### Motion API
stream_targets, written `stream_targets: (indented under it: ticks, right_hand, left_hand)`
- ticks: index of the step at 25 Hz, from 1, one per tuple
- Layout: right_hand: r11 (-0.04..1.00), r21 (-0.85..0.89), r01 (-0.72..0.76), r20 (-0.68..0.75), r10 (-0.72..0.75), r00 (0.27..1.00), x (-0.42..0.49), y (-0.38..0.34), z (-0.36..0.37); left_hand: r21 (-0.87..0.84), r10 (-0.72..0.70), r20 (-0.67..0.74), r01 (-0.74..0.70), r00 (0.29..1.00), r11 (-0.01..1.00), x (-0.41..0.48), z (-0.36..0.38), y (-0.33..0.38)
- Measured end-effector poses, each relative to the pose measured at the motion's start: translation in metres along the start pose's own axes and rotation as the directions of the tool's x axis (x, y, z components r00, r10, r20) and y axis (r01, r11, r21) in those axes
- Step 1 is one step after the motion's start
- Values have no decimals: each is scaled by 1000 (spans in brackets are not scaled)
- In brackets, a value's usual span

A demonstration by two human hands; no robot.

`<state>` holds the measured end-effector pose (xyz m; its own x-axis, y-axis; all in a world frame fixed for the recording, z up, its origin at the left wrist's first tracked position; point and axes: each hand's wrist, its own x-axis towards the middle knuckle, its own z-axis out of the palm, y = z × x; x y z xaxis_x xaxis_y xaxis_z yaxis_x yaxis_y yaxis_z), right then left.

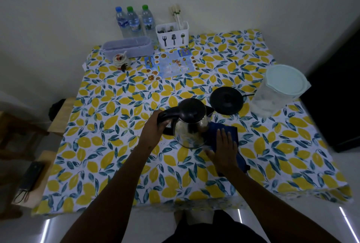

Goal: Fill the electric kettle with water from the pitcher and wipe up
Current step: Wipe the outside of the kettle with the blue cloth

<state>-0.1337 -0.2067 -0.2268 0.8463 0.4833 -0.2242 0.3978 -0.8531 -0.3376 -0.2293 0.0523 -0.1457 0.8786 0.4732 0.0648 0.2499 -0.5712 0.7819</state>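
Note:
The steel electric kettle (191, 127) with a black lid and handle is near the middle of the lemon-print tablecloth (116, 145). My left hand (153, 127) grips its black handle; whether its bottom rests on the cloth I cannot tell. My right hand (224, 149) lies flat, fingers spread, on a dark blue cloth (229, 129) pressed to the table just right of the kettle. The black kettle base (227, 99) sits behind it with nothing on it, its cord running right. A clear plastic pitcher (276, 94) with a pale lid stands at the right edge.
At the back stand three water bottles (134, 21), a white cutlery caddy (172, 35), a lilac box (128, 47), a small jar (121, 60) and a printed menu sheet (171, 63). A wooden stool (58, 118) and a bench holding a dark phone (31, 178) are left of the table.

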Motion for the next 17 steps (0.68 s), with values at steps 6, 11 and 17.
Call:
stream_targets:
  ticks: [6,11,17]
  right_hand:
    - [715,666,213,-133,-166,977,29,-41,-42]
    - [696,691,192,-95,-176,980,48,-47,-55]
    - [718,649,253,-146,-208,967,90,-63,-75]
  left_hand:
    - [1,-8,-31,8,999,1000,0,3,-1]
    - [-16,-22,-89,20,996,1000,15,-3,3]
    - [-46,-16,-123,10,992,999,55,-11,5]
